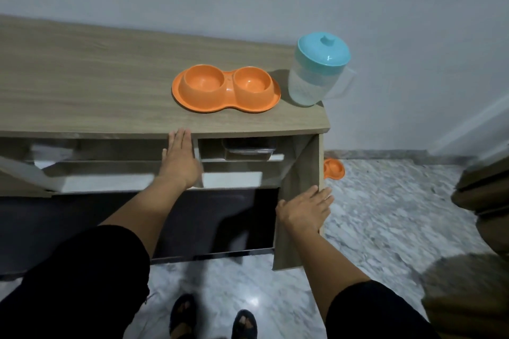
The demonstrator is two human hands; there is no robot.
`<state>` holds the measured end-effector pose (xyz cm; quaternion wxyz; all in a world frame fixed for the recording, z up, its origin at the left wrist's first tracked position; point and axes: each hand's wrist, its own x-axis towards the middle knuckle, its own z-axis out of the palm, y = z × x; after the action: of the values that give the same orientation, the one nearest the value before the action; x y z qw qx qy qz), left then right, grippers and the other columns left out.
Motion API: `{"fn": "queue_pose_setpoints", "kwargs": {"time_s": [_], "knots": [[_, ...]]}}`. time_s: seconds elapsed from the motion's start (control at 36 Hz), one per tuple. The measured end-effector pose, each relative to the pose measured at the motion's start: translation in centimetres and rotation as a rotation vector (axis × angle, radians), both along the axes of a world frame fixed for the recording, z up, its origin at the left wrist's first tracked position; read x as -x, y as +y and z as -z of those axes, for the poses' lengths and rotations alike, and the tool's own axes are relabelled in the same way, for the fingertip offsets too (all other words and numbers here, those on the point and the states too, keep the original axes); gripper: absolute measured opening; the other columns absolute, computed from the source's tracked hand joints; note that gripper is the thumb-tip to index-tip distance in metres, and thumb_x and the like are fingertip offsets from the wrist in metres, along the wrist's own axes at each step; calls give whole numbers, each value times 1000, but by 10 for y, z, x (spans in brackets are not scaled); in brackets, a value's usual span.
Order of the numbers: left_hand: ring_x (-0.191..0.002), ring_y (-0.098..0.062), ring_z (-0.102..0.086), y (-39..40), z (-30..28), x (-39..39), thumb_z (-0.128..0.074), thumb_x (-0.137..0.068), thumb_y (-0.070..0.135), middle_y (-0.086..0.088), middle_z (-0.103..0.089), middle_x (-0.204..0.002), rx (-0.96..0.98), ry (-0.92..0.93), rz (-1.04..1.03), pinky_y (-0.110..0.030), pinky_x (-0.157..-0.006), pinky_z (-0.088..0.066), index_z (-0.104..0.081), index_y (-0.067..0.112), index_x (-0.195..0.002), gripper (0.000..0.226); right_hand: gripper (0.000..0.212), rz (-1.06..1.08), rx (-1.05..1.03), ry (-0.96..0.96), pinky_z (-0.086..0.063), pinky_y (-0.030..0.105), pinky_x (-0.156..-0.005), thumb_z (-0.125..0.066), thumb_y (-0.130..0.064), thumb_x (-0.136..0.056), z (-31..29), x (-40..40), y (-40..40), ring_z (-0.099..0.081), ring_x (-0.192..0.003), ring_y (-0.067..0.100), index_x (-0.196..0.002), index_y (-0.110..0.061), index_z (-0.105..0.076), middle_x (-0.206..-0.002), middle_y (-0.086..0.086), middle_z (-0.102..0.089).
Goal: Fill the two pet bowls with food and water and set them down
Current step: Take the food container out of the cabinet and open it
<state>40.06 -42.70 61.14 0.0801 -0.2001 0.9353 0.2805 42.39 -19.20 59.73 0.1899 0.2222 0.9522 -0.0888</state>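
Bowls (226,88) (joined, orange) lie lengthwise along cabinet top (82,77); both hands flat, released.

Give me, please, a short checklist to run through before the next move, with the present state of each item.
1. Double pet bowl is upright on the cabinet top: ok.
2. Both cups of the bowl are filled: not ok, they look empty.
3. Water jug stands within reach beside the bowl, lid on: ok; its water level: cannot tell.
4. Cabinet door is open: ok, the right hand rests flat on its edge.
5. Left hand is free to take something: ok, fingers straight, holding nothing.
6. Pet food is found: cannot tell; a clear container sits on the shelf, contents unreadable.
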Motion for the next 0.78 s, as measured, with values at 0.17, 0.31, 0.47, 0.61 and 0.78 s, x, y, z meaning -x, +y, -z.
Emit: {"fn": "queue_pose_setpoints", "kwargs": {"time_s": [0.17, 0.31, 0.47, 0.61, 0.78], "knots": [[-151, -19, 9, 13, 11, -14, -38, -97, 9, -3, 4, -164, -57, 45, -58, -38, -123, -4, 0, 10, -155, 69, 88, 47, -51, 71, -3, 50, -118, -46, -45, -91, 5, -7, 10, 9, -145, 42, -150, 0, 0, -156, 28, 13], [-151, -21, 6, 24, 28, -38, -38, -99, 13, -6, 0, -164, -75, 45, -54, -36, -123, -6, -3, 8, -155, 66, 88, -77, -40, 233, 1, 47, -119, -49, -40, -88, 19, -27, 12, 10, -146, 40, -150, 1, -3, -156, 27, 10], [-151, -22, 2, 39, 61, -56, -40, -101, 19, -7, -4, -164, -132, 96, -24, -33, -122, -7, -5, 7, -155, 65, 76, -211, 322, 340, 2, 33, -120, -43, -37, -95, 45, -39, -4, 9, -149, 23, -152, -5, -3, -161, 11, 8], [-151, -17, 0, 54, 101, -53, -38, -103, 27, -5, -5, -164, -198, 217, -39, -29, -120, -8, -5, 11, -155, 64, 67, -119, 667, 461, -9, 26, -119, -45, -34, -97, 80, -24, -17, -5, -149, 11, -152, -12, -15, -161, 1, -11], [-151, -20, -10, 75, 158, -53, -38, -102, 32, -8, -9, -163, -246, 271, -42, -28, -118, -13, -7, 13, -156, 65, 63, -91, 817, 514, -14, 25, -116, -47, -34, -97, 129, -13, -15, -17, -147, 14, -151, -13, -23, -159, 2, -21]]}}
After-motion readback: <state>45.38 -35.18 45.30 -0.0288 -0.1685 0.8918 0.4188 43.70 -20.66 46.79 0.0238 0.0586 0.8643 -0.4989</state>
